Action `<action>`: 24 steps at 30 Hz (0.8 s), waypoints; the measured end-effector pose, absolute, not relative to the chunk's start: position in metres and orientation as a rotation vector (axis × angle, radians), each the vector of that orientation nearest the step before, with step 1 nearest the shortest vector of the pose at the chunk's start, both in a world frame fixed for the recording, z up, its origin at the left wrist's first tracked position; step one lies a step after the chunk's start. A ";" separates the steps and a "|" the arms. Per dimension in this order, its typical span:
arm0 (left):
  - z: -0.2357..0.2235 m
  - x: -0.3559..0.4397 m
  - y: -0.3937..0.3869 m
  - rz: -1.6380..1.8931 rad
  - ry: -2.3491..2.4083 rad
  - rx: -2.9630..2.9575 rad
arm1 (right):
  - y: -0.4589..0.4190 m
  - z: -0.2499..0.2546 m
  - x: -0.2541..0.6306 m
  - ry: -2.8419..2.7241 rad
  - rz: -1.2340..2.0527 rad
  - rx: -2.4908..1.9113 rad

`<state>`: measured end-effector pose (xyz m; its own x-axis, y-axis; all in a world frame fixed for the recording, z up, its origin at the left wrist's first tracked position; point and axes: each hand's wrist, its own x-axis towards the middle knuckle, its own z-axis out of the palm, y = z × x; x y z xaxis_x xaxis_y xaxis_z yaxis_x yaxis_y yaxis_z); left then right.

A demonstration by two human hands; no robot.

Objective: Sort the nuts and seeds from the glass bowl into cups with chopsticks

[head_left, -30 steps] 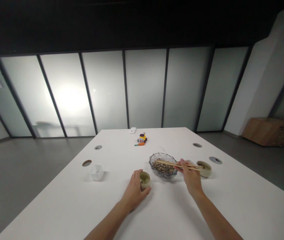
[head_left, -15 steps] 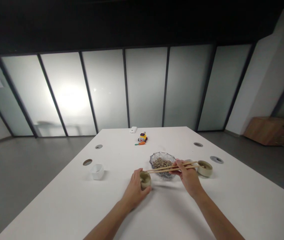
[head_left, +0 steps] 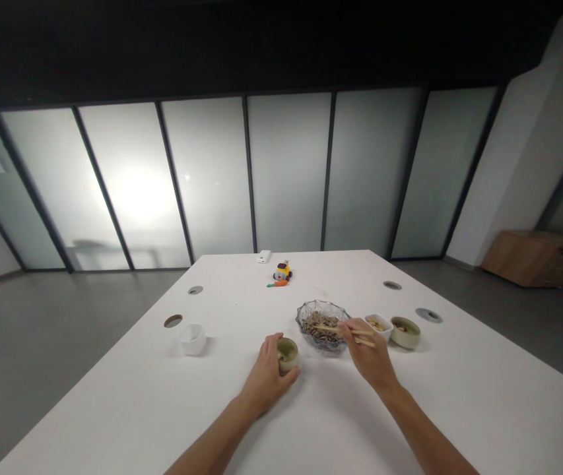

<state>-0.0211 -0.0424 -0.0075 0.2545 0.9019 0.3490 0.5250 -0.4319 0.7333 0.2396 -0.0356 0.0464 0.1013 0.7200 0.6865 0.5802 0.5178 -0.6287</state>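
Observation:
My left hand [head_left: 271,369] is wrapped around a small green-beige cup [head_left: 289,359] standing on the table. A little of something lies inside that cup, too small to name. Closed around a pair of wooden chopsticks [head_left: 360,333], my right hand [head_left: 367,349] is just right of a clear glass bowl [head_left: 325,345]. The chopstick tips reach into the sunflower seeds [head_left: 319,322] filling this bowl. Whether a seed is pinched between them, I cannot tell. Behind the right hand stand a white dish [head_left: 380,326] with pale yellowish pieces and a second green-beige cup [head_left: 406,335] with dark reddish bits.
An octagonal white dish [head_left: 193,340] stands on the left of the white table [head_left: 162,409]. Farther back are a yellow toy car [head_left: 282,271], an orange toy carrot [head_left: 278,284] and a white box-like object [head_left: 264,256]. Several round holes [head_left: 173,321] pierce the tabletop.
The chopstick tips have moved from the cup in my left hand rightward into the bowl of seeds. The white dish behind my right hand shows more now. My left hand has stayed put.

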 end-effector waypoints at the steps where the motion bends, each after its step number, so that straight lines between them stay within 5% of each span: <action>1: -0.007 -0.021 -0.042 1.050 1.295 2.056 | -0.036 0.046 0.240 -1.580 0.157 -1.150; 24: -0.003 -0.020 -0.045 1.056 1.297 2.039 | -0.031 0.038 0.242 -1.584 0.259 -1.054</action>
